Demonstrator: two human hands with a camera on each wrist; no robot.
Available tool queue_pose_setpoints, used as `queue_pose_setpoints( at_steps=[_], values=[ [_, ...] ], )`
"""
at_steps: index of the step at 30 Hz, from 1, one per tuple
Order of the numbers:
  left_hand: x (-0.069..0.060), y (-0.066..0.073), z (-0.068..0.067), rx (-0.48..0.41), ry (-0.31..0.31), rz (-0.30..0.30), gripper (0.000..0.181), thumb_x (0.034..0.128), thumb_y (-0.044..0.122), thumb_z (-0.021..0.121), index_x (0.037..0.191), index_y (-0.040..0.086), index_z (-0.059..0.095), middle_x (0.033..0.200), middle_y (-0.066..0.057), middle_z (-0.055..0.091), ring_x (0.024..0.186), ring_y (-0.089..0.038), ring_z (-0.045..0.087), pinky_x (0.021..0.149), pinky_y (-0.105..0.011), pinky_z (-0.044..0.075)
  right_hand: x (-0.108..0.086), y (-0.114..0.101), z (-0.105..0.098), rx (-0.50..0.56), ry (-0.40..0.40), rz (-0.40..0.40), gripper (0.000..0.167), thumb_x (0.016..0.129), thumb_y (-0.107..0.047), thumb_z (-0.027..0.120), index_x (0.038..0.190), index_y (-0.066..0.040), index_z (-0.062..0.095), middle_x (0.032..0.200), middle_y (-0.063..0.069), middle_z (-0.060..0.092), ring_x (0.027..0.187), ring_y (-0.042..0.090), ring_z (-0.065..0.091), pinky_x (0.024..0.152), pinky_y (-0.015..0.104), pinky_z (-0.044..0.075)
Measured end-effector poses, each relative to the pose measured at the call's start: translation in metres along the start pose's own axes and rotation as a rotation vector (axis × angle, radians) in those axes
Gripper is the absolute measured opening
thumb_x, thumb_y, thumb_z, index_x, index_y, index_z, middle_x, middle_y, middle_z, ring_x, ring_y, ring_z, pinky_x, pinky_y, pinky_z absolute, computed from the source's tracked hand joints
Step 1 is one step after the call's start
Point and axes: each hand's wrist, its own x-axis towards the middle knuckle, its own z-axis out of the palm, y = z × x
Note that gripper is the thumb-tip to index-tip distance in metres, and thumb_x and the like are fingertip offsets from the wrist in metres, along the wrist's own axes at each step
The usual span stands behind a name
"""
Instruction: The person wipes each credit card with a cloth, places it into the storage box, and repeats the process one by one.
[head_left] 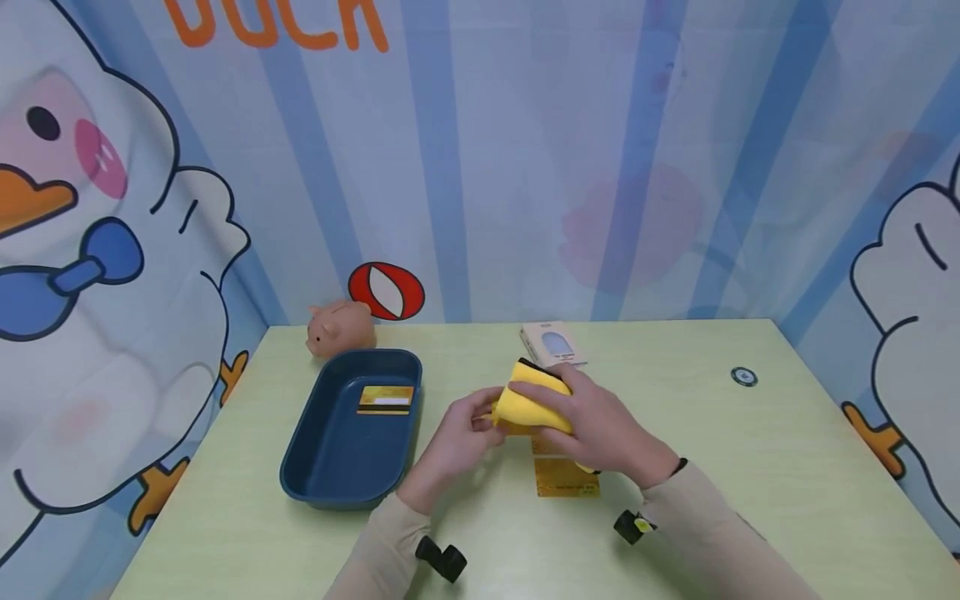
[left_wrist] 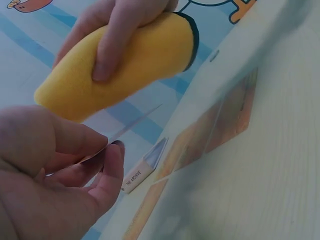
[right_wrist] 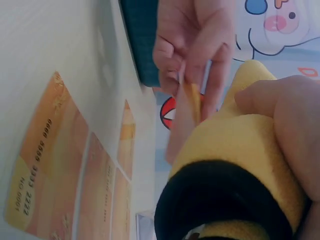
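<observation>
My right hand (head_left: 609, 423) grips a soft yellow pouch (head_left: 525, 408) above the table. A black-edged opening (right_wrist: 165, 212) shows on the pouch in the right wrist view. Just left of it, my left hand (head_left: 461, 433) pinches a thin card (right_wrist: 181, 122) between thumb and fingers; the left wrist view shows that card nearly edge-on. Below both hands, several orange-gold bank cards (head_left: 567, 478) lie side by side on the table, partly hidden by the right hand and the pouch in the head view.
To the left stands a dark blue tray (head_left: 296, 467) with a gold card (head_left: 386, 400) inside. Behind it is a pink piggy bank (head_left: 342, 330). A small white box (head_left: 551, 342) lies near the back edge. A round dark disc (head_left: 744, 377) rests at the right.
</observation>
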Motion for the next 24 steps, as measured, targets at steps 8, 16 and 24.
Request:
queue_pose_setpoints(
  at_steps=[8, 16, 24],
  values=[
    [0.000, 0.009, 0.001, -0.133, -0.051, -0.024, 0.064, 0.0968, -0.007, 0.066, 0.157, 0.002, 0.045, 0.150, -0.022, 0.056, 0.124, -0.034, 0.067, 0.097, -0.037, 0.060, 0.003, -0.005, 0.003, -0.022, -0.015, -0.021, 0.057, 0.095, -0.025, 0.076, 0.149, -0.028, 0.060, 0.135, 0.019, 0.054, 0.090, 0.020, 0.053, 0.067, 0.034, 0.051],
    [0.001, 0.013, 0.001, -0.173, -0.054, -0.039, 0.063, 0.0973, -0.007, 0.068, 0.156, 0.004, 0.046, 0.146, -0.020, 0.059, 0.119, -0.031, 0.070, 0.097, -0.037, 0.060, 0.006, -0.004, 0.005, -0.054, 0.005, -0.083, 0.062, 0.093, -0.022, 0.075, 0.151, -0.033, 0.058, 0.134, 0.019, 0.056, 0.098, 0.023, 0.056, 0.071, 0.038, 0.053],
    [0.002, 0.014, 0.002, -0.178, -0.052, -0.016, 0.065, 0.0941, -0.011, 0.068, 0.154, 0.004, 0.048, 0.143, -0.017, 0.059, 0.119, -0.029, 0.066, 0.098, -0.037, 0.059, 0.007, -0.009, 0.009, -0.073, 0.013, -0.090, 0.058, 0.096, -0.035, 0.075, 0.152, -0.033, 0.057, 0.135, 0.018, 0.056, 0.105, 0.027, 0.058, 0.076, 0.043, 0.055]
  ],
)
